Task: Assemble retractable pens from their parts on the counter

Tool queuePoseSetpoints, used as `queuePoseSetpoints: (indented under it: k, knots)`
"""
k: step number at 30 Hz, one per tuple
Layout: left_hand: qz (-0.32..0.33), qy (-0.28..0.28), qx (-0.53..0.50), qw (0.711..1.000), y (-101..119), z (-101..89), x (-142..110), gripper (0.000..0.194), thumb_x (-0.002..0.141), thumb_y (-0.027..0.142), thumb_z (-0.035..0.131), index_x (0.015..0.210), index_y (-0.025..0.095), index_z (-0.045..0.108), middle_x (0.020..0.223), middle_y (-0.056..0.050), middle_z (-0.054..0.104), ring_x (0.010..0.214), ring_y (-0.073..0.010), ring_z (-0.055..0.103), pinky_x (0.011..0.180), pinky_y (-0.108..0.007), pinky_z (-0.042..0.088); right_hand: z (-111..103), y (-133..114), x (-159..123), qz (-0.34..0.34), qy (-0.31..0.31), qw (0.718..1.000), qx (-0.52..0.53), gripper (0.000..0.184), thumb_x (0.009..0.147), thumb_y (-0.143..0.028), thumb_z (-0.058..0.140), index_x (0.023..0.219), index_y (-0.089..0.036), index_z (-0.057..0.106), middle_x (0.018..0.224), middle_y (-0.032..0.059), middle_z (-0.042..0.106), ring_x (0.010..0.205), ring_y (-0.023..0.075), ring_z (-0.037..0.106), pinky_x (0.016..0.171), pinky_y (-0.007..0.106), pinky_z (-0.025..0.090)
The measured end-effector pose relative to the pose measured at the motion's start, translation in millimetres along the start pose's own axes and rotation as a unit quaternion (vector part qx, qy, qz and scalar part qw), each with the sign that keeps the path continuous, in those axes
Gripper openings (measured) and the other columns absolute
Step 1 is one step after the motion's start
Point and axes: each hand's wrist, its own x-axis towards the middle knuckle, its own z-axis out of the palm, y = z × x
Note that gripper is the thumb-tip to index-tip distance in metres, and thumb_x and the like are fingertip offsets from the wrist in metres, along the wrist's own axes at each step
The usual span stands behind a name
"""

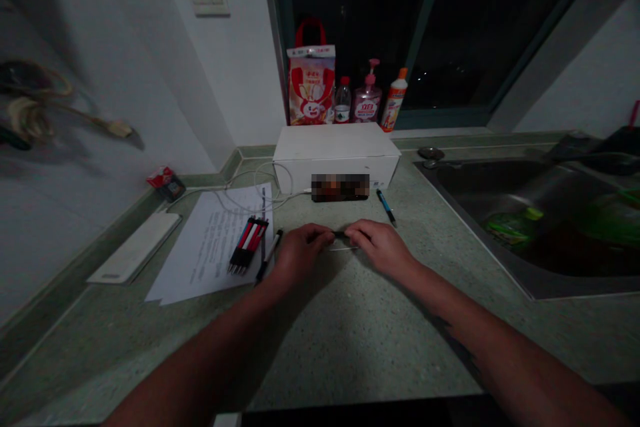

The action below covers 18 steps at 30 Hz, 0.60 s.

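Over the middle of the counter, my left hand [301, 252] and my right hand [381, 245] face each other with fingertips pinched. Between them is a short, dark pen part [340, 234], mostly covered by the fingers. Just below it, a thin pale stick [343, 249] lies on the counter; it could be a refill. Left of my left hand, a bundle of red, white, blue and black pens [249, 245] rests on printed sheets [200, 240], with a black-and-white pen [273, 248] beside it. A blue-and-black pen [386, 207] lies beyond my right hand.
A phone [340, 198] on a white cable leans against a white box [340, 147]. Bottles [367, 103] and a red bag [313, 90] stand behind it. To the right is a sink [475, 213]; at left lie a white flat case [137, 250] and a small red-and-black pack [166, 183].
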Motion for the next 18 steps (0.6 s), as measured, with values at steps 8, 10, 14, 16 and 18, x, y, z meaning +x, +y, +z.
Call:
queuePoseSetpoints:
  k: [8, 10, 14, 16, 18]
  knots:
    - [0.006, -0.005, -0.01, 1.0, -2.5, 2.8, -1.2, 0.016, 0.083, 0.03, 0.068, 0.088, 0.018, 0.078, 0.083, -0.006, 0.079, 0.077, -0.0204, 0.069, 0.072, -0.03, 0.052, 4.8, -0.6, -0.7, 0.002, -0.019, 0.998, 0.065, 0.017, 0.097, -0.026, 0.059, 0.105, -0.021, 0.074, 0.086, 0.0039, 0.074, 0.076, 0.0178, 0.067, 0.074, 0.032, 0.05]
    - [0.008, -0.003, -0.006, 1.0, -3.1, 2.8, -1.3, 0.016, 0.083, 0.029, 0.068, 0.089, 0.018, 0.078, 0.084, -0.006, 0.079, 0.079, -0.021, 0.07, 0.074, -0.031, 0.053, 5.9, -0.2, -0.4, 0.003, 0.006, 0.998, 0.068, 0.019, 0.092, -0.026, 0.067, 0.109, -0.02, 0.073, 0.093, 0.005, 0.075, 0.079, 0.0182, 0.067, 0.074, 0.032, 0.05]
    - [0.024, -0.01, -0.008, 1.0, -2.6, 2.7, -2.2, 0.014, 0.084, 0.028, 0.067, 0.089, 0.019, 0.078, 0.09, -0.006, 0.08, 0.085, -0.0215, 0.072, 0.08, -0.032, 0.055, 6.9, 0.4, 0.0, 0.006, -0.016, 0.998, 0.067, 0.019, 0.098, -0.027, 0.059, 0.107, -0.021, 0.074, 0.088, 0.0048, 0.074, 0.08, 0.0184, 0.067, 0.076, 0.033, 0.051]
    - [0.025, -0.012, -0.009, 1.0, -1.6, 3.1, -2.6, 0.012, 0.084, 0.026, 0.067, 0.087, 0.02, 0.078, 0.09, -0.005, 0.08, 0.086, -0.0208, 0.072, 0.082, -0.032, 0.055, 7.3, 0.3, -0.2, 0.001, -0.019, 0.998, 0.058, 0.016, 0.097, -0.025, 0.06, 0.101, -0.02, 0.075, 0.089, 0.0052, 0.074, 0.081, 0.0187, 0.067, 0.075, 0.033, 0.05]
    - [0.026, -0.012, -0.008, 1.0, -0.7, 3.6, -2.8, 0.012, 0.084, 0.025, 0.067, 0.086, 0.02, 0.077, 0.09, -0.005, 0.08, 0.085, -0.0201, 0.072, 0.082, -0.031, 0.054, 7.6, -0.1, -0.5, 0.003, -0.002, 0.998, 0.058, 0.016, 0.092, -0.025, 0.068, 0.106, -0.02, 0.074, 0.094, 0.0063, 0.074, 0.081, 0.0191, 0.067, 0.074, 0.032, 0.051]
